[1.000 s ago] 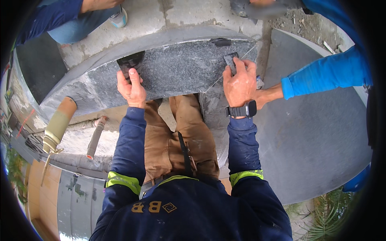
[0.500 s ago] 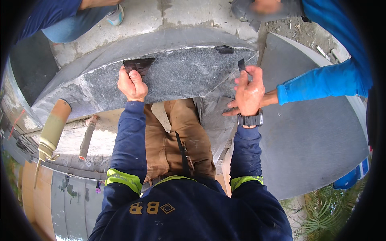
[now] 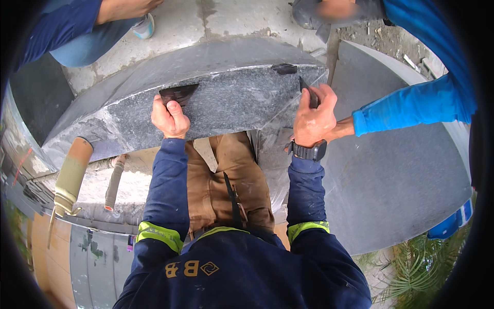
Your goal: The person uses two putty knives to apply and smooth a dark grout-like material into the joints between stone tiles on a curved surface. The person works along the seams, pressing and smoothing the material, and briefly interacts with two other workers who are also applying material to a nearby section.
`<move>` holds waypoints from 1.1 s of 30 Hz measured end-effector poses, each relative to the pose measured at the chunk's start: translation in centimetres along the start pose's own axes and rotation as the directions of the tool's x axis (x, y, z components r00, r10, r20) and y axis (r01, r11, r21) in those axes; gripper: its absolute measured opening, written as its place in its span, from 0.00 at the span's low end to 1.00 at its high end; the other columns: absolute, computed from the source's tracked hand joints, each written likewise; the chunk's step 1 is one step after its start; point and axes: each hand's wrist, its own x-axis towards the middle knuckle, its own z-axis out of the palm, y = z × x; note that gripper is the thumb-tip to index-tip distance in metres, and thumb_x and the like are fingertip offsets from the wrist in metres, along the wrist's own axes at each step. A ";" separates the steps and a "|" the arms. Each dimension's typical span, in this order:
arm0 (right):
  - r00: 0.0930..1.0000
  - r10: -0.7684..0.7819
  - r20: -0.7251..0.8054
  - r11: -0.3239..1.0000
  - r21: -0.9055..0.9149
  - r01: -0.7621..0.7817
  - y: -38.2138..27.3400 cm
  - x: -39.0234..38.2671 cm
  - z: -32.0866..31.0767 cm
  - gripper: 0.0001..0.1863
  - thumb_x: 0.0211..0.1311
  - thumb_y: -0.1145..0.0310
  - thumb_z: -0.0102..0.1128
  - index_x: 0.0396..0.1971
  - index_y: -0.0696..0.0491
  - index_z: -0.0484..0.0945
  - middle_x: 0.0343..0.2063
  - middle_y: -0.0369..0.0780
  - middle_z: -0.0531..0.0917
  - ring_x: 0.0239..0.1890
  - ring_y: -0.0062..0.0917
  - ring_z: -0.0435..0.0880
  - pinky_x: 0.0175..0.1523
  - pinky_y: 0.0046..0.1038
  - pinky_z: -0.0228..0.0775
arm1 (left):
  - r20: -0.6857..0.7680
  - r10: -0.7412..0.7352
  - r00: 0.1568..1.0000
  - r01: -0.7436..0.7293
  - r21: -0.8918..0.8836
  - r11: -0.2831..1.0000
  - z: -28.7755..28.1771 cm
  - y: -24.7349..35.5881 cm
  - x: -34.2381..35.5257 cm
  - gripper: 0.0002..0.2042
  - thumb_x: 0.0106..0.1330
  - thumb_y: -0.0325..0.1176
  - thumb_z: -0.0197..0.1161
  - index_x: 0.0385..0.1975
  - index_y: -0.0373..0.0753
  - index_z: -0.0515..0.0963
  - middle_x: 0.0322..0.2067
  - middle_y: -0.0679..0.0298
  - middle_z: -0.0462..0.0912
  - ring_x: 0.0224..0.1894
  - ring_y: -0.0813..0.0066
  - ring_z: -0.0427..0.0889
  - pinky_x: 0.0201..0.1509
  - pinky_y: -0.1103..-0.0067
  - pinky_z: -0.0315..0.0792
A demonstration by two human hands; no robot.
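Note:
My left hand (image 3: 170, 122) pinches a flat, dark spreader plate (image 3: 180, 93) smeared with glossy black material, held over the grey stone slab (image 3: 226, 98). In my right hand (image 3: 313, 122) is a thin black putty knife (image 3: 304, 85), its tip at the slab's face near the right end. My fingers hide its handle. A diagonal joint line (image 3: 278, 110) runs through the stone just left of that hand. On the slab's upper edge sits a black patch (image 3: 284, 68). A black watch (image 3: 309, 151) is on my right wrist.
A co-worker's blue sleeve (image 3: 406, 109) reaches in from the right, its hand partly behind mine. Another person's navy sleeve (image 3: 62, 31) is at the upper left. A sealant gun (image 3: 72, 172) and a grey tube (image 3: 115, 183) lie left. A large curved grey panel (image 3: 396, 175) stands right.
My right hand has shifted slightly left and turned, bringing the putty knife's tip to the slab's face. My left hand has barely moved. The person at the upper left has come further into view.

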 end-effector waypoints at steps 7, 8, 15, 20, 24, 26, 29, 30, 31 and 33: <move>0.998 -0.044 -0.051 0.997 0.056 0.047 2.3 -2.1 2.6 0.16 0.51 0.79 0.69 0.43 0.60 0.81 0.37 0.44 0.83 0.40 0.34 0.82 0.45 0.29 0.75 | -0.005 0.020 1.000 -0.020 0.000 1.000 0.1 -0.2 0.0 0.19 0.73 0.44 0.48 0.32 0.32 0.74 0.24 0.58 0.79 0.23 0.70 0.75 0.28 0.77 0.69; 0.997 -0.015 -0.078 0.997 0.071 0.020 2.4 -2.1 2.9 0.15 0.52 0.78 0.68 0.42 0.60 0.82 0.39 0.44 0.82 0.41 0.35 0.81 0.45 0.31 0.75 | -0.003 0.021 1.000 -0.021 0.003 1.000 0.2 -0.1 0.1 0.19 0.73 0.44 0.48 0.32 0.33 0.74 0.24 0.58 0.79 0.23 0.69 0.75 0.28 0.77 0.69; 0.992 -0.031 -0.125 0.999 -0.031 0.027 1.6 -1.1 3.7 0.15 0.55 0.77 0.65 0.45 0.60 0.81 0.40 0.46 0.81 0.40 0.39 0.80 0.45 0.35 0.74 | 0.043 0.061 0.997 -0.060 -0.028 0.998 -0.1 -0.2 0.2 0.19 0.72 0.41 0.51 0.36 0.26 0.73 0.21 0.55 0.75 0.19 0.62 0.73 0.24 0.74 0.67; 0.993 -0.084 -0.087 0.996 0.002 0.084 -0.2 -2.3 4.9 0.17 0.54 0.78 0.64 0.47 0.59 0.81 0.42 0.47 0.81 0.41 0.42 0.79 0.47 0.36 0.73 | 0.009 0.040 0.999 -0.040 -0.022 0.999 0.2 0.1 0.2 0.19 0.73 0.44 0.49 0.32 0.31 0.73 0.23 0.58 0.77 0.22 0.67 0.74 0.27 0.76 0.68; 0.990 -0.118 -0.076 0.991 0.056 0.123 -1.3 -3.1 5.6 0.19 0.50 0.82 0.62 0.46 0.60 0.81 0.41 0.47 0.82 0.42 0.42 0.79 0.47 0.37 0.73 | 0.030 0.047 0.998 -0.047 -0.021 0.999 0.0 0.3 0.4 0.19 0.73 0.45 0.49 0.32 0.33 0.74 0.24 0.59 0.78 0.23 0.70 0.75 0.29 0.77 0.68; 0.989 -0.138 -0.049 0.988 0.069 0.141 -1.7 -3.4 5.5 0.18 0.50 0.83 0.62 0.45 0.59 0.82 0.40 0.46 0.82 0.42 0.42 0.80 0.48 0.36 0.73 | 0.028 0.043 0.999 -0.042 -0.019 0.999 0.0 0.1 0.3 0.18 0.73 0.45 0.49 0.32 0.33 0.74 0.24 0.59 0.78 0.23 0.71 0.74 0.29 0.77 0.68; 0.982 -0.189 0.020 0.975 0.120 0.185 -1.9 -3.9 4.9 0.16 0.52 0.82 0.63 0.43 0.57 0.83 0.39 0.46 0.83 0.41 0.41 0.81 0.47 0.35 0.74 | -0.007 0.045 0.999 -0.045 -0.045 0.998 0.3 0.3 0.4 0.18 0.72 0.44 0.51 0.29 0.33 0.73 0.21 0.59 0.74 0.20 0.67 0.72 0.25 0.76 0.66; 0.976 -0.211 0.058 0.968 0.153 0.200 -1.8 -4.1 4.6 0.16 0.52 0.82 0.63 0.43 0.57 0.83 0.39 0.46 0.83 0.41 0.41 0.81 0.47 0.34 0.74 | -0.024 0.047 0.999 -0.048 -0.059 0.997 0.4 0.4 0.4 0.18 0.72 0.44 0.52 0.28 0.32 0.72 0.20 0.59 0.73 0.18 0.65 0.70 0.23 0.75 0.65; 0.965 -0.237 0.114 0.954 0.213 0.210 -1.6 -4.4 4.3 0.17 0.51 0.82 0.62 0.44 0.56 0.83 0.40 0.46 0.83 0.42 0.40 0.81 0.48 0.34 0.73 | -0.026 0.044 0.999 -0.045 -0.061 0.997 0.4 0.3 0.4 0.18 0.72 0.44 0.52 0.28 0.32 0.72 0.20 0.59 0.72 0.19 0.65 0.70 0.23 0.75 0.65; 0.962 -0.182 0.205 0.928 0.358 0.099 -0.7 -5.1 3.4 0.18 0.53 0.82 0.62 0.45 0.56 0.82 0.41 0.46 0.83 0.42 0.37 0.81 0.48 0.33 0.73 | -0.030 0.037 0.999 -0.039 -0.065 0.997 0.4 0.2 0.3 0.18 0.72 0.44 0.52 0.28 0.32 0.72 0.20 0.59 0.72 0.19 0.65 0.70 0.23 0.75 0.65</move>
